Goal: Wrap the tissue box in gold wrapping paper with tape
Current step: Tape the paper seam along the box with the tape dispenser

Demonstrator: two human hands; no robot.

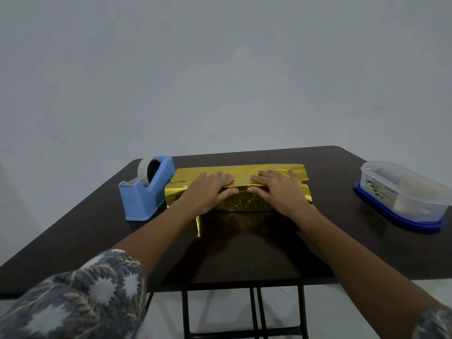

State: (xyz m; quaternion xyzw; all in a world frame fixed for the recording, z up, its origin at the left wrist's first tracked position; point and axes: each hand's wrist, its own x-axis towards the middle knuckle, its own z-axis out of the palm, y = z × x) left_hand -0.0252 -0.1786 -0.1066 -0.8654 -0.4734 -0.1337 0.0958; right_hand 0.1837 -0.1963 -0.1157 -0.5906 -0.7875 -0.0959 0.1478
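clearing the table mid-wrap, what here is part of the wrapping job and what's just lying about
For the job: gold wrapping paper, pressed by left hand and right hand; blue tape dispenser.
Lying about: clear plastic container with blue base.

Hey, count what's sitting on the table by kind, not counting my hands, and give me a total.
Box in gold paper: 1
Blue tape dispenser: 1
Clear plastic container: 1
Total: 3

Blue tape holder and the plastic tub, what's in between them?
Head view: the gold-wrapped box sits between them, left hand and right hand pressing on it.
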